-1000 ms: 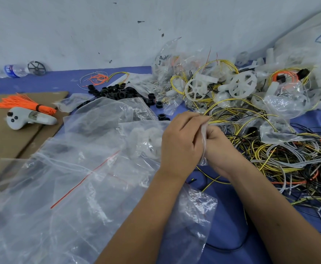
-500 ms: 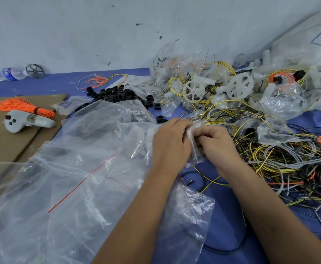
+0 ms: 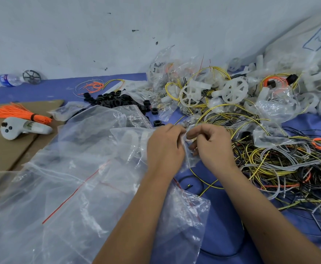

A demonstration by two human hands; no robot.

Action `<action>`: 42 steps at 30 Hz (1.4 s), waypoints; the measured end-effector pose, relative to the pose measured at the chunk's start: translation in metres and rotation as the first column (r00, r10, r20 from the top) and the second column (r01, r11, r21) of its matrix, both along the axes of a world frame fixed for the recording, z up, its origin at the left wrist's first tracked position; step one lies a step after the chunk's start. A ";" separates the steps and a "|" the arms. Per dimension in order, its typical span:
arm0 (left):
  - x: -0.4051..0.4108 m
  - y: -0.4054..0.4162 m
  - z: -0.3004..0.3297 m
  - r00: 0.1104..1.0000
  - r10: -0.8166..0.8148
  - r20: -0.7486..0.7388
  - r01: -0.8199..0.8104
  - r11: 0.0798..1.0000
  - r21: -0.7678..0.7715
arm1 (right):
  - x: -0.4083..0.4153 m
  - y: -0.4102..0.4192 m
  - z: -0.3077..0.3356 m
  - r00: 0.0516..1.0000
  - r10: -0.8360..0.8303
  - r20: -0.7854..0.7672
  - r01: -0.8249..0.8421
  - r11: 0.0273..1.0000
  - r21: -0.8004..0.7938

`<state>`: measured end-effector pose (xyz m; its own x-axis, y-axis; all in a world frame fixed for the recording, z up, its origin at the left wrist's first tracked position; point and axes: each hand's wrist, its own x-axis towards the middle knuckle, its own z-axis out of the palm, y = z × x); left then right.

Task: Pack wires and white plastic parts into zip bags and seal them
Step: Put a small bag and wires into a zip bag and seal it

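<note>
My left hand [image 3: 165, 147] and my right hand [image 3: 211, 145] meet at mid-table, and both pinch the edge of a small clear zip bag [image 3: 189, 161] that hangs between them. A white plastic part shows dimly through the bag film left of my left hand. A heap of clear zip bags [image 3: 75, 178] with red seal lines covers the left foreground. Tangled yellow, black and grey wires [image 3: 281, 164] lie to the right. White plastic wheels [image 3: 234, 91] and other white parts are piled behind the wires.
A grey hand controller [image 3: 22, 128] and an orange wire bundle [image 3: 18, 113] lie on brown cardboard [image 3: 1, 149] at the left. Black rings [image 3: 115, 100] are scattered behind the bags. A water bottle [image 3: 5, 80] lies by the wall. A large white sack [image 3: 300, 44] fills the right rear.
My hands have drawn slightly apart along the small bag's edge, the left moving left. The bag hangs lower between them than one second ago.
</note>
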<state>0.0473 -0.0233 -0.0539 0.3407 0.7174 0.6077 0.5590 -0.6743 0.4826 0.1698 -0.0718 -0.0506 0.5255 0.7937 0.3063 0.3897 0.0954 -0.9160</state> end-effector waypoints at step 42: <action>0.004 0.003 -0.004 0.997 -0.028 -0.071 0.019 0.991 -0.131 | 0.021 0.121 0.048 0.793 -0.004 0.609 0.059 0.996 -0.070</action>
<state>0.0517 -0.0203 -0.0575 0.3979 0.7800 0.4829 0.5806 -0.6217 0.5257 0.1907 0.0491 -0.0027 0.2782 0.8161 0.5066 0.8697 0.0099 -0.4934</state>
